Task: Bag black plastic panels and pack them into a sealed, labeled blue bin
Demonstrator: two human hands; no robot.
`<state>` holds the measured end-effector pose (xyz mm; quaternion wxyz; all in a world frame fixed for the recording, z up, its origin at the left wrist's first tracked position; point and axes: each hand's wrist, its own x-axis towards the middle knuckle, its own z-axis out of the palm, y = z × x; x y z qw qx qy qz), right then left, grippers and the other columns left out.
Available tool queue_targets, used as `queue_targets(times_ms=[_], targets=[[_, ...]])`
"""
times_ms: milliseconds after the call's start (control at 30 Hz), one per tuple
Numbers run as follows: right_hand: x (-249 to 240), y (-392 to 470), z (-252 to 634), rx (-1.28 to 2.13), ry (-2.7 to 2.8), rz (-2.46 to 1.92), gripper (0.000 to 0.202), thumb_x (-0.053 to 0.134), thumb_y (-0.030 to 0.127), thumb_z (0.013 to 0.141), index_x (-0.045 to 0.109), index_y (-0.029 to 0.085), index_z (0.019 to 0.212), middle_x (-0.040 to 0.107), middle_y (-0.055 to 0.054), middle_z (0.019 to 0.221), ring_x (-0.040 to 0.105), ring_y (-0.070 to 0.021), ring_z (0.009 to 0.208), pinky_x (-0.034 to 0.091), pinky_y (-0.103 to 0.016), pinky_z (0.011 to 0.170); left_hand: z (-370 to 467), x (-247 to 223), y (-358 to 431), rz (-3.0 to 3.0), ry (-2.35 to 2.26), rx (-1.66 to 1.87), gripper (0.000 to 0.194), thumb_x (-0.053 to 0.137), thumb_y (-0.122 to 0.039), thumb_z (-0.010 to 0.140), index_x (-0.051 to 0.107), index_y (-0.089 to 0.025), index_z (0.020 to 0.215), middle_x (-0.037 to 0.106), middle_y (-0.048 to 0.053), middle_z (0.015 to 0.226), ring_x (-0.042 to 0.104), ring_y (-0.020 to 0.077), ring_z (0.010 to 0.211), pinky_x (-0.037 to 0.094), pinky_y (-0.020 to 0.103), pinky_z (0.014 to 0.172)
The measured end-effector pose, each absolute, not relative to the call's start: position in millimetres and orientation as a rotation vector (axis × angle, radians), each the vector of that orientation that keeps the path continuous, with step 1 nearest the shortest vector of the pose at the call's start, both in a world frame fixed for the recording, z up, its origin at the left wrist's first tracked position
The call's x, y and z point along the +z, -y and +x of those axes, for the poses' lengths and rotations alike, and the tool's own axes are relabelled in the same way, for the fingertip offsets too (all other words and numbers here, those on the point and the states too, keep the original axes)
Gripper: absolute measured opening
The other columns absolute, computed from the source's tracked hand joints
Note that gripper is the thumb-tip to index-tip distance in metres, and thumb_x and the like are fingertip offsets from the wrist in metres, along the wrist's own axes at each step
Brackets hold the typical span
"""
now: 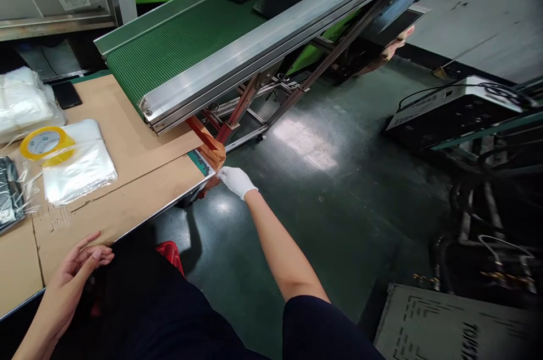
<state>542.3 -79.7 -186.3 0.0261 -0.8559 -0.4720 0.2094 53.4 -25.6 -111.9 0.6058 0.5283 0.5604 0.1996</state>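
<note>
Right now your gloved right hand (236,180) pinches the brown tape (208,145) at the desk (139,179) corner; left hand (80,265) rests open, empty. Pulling it needs firm grip.

A tape roll (42,143) is laid on a stack of plastic bags (78,165) at nine o'clock on the surface (139,190). A conveyor (203,46) is set behind, toward one o'clock; a phone (67,94) is placed at eleven.
</note>
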Motion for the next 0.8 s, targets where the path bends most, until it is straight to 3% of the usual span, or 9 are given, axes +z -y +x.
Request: queue_targets(times_ms=[167,367,567,700,800], targets=[[-178.0,82.1,539.1,0.722,1.446,-2.531,0.034,0.043,0.027,0.103,0.075,0.018,0.097,0.077,-0.007,0.094,0.067,-0.0174,0.083,0.042,-0.024,0.076,50.2,-113.8,25.1,1.214,-1.295,0.459,0.084,0.075,-0.067,0.078,0.053,-0.02,0.144,0.077,0.011,0.111,0.072,0.0326,0.108,0.053,0.052,0.107],[-170.5,88.8,534.2,0.769,1.27,-2.433,0.025,0.047,0.024,0.097,0.071,0.017,0.091,0.073,-0.002,0.077,0.06,-0.0122,0.058,0.043,-0.023,0.066,49.3,-115.3,24.5,1.203,-1.283,0.464,0.083,0.075,-0.066,0.08,0.053,-0.02,0.145,0.077,0.01,0.11,0.072,0.0308,0.107,0.055,0.048,0.106],[-166.2,100.7,534.3,0.779,1.132,-2.299,0.029,0.049,0.033,0.097,0.067,0.017,0.082,0.067,0.0,0.061,0.064,-0.0137,0.062,0.047,-0.022,0.069,47.0,-116.7,22.8,1.203,-1.27,0.47,0.082,0.076,-0.066,0.079,0.054,-0.021,0.144,0.077,0.01,0.111,0.072,0.0298,0.107,0.056,0.045,0.104],[-163.1,110.8,529.1,0.838,1.07,-2.127,0.033,0.047,0.04,0.096,0.067,0.016,0.085,0.073,-0.003,0.073,0.062,-0.0122,0.057,0.046,-0.023,0.057,44.5,-118.4,21.9,1.189,-1.256,0.479,0.082,0.076,-0.067,0.079,0.055,-0.021,0.143,0.078,0.009,0.11,0.073,0.0275,0.105,0.058,0.038,0.1],[-158.6,115.8,521.3,0.851,0.909,-1.876,0.033,0.058,0.047,0.09,0.068,0.016,0.093,0.075,-0.005,0.081,0.06,-0.0112,0.053,0.042,-0.023,0.048,43.9,-118.1,21.5,1.176,-1.244,0.49,0.082,0.077,-0.066,0.078,0.056,-0.019,0.142,0.078,0.009,0.109,0.073,0.0273,0.105,0.059,0.036,0.097]])
